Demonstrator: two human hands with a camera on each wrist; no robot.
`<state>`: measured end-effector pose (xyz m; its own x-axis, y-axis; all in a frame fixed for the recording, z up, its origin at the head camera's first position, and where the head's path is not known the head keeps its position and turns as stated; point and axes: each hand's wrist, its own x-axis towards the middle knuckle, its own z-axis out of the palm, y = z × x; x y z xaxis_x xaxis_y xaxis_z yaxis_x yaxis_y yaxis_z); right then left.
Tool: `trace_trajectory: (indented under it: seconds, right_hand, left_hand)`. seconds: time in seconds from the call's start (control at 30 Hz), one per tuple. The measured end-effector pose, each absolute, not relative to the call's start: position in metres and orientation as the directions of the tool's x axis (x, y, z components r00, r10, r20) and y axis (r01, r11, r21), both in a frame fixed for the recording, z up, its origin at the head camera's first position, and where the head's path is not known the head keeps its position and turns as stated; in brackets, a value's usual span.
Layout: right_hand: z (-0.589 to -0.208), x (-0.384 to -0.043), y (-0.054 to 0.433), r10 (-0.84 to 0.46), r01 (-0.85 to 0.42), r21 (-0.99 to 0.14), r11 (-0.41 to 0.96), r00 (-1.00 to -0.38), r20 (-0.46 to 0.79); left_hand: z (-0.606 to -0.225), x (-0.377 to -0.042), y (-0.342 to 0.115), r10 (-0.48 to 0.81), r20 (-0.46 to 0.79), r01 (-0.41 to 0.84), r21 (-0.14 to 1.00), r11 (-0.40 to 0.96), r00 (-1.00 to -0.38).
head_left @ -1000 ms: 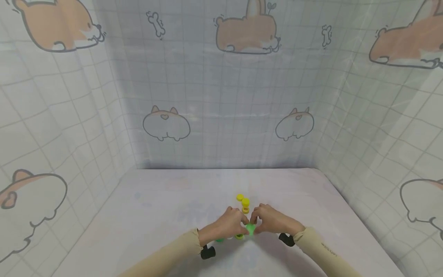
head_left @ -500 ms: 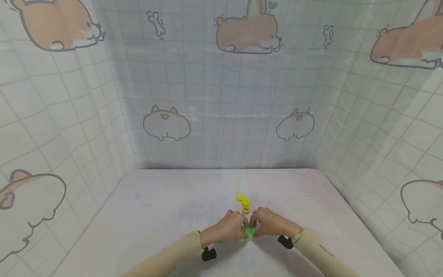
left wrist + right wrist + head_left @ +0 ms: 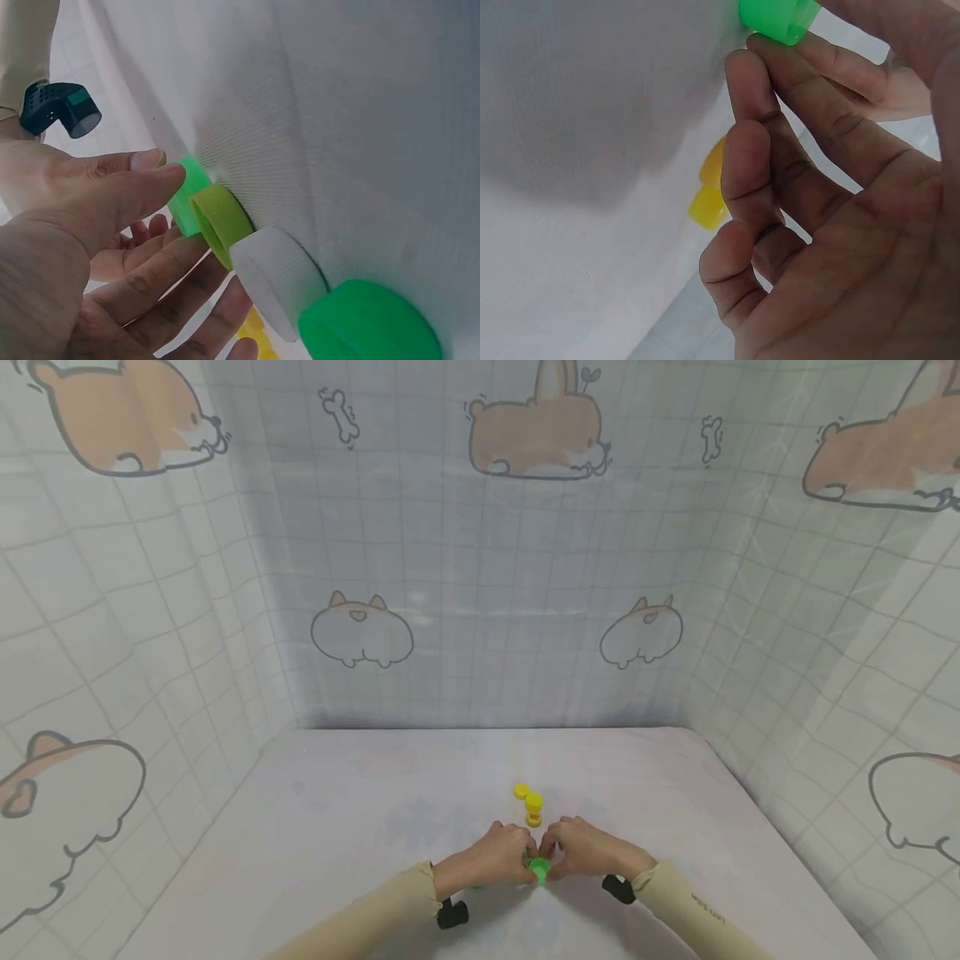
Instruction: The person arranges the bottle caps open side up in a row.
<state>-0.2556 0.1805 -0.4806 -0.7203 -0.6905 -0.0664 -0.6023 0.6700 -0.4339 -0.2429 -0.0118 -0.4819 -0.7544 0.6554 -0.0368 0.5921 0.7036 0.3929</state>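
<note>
A light green bottle cap (image 3: 540, 867) sits between my two hands, low in the head view. My left hand (image 3: 497, 857) pinches it from the left, thumb near and fingers beyond. From the other side my right hand (image 3: 588, 847) holds it between thumb and forefinger. In the left wrist view the same light green cap (image 3: 192, 187) stands at the end of a row on the cloth. Beside it come a yellow-green cap (image 3: 225, 221), a white cap (image 3: 274, 277) and a darker green cap (image 3: 371, 322). The left hand mostly hides this row in the head view.
Beyond the hands, a short line of yellow caps (image 3: 533, 802) runs away from me across the pale tabletop (image 3: 390, 793). White cloth walls (image 3: 480, 552) with dog drawings enclose the back and both sides.
Both hands and the light green cap have come slightly nearer to me. The yellow-green cap beside the left hand is now mostly covered. The yellow caps have stayed in place.
</note>
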Motion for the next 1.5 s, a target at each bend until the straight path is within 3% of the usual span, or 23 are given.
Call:
trace_trajectory:
  seconds: [0.6, 0.87, 1.5]
  right_hand:
    - [-0.475, -0.252, 0.185, -0.691, -0.619, -0.423, 0.662, -0.722, -0.024]
    - [-0.471, -0.254, 0.186, -0.692, -0.619, -0.472, 0.628, -0.722, 0.027]
    - [-0.469, -0.273, 0.195, -0.582, -0.567, -0.48, 0.669, -0.802, 0.136]
  left_hand:
    - [-0.481, -0.242, -0.018, 0.67, -0.02, 0.599, 0.43, 0.676, -0.742]
    - [-0.473, -0.244, -0.024, 0.606, -0.048, 0.47, 0.584, 0.662, -0.794]
    - [-0.466, -0.266, -0.032, 0.556, 0.048, 0.497, 0.514, 0.699, -0.83]
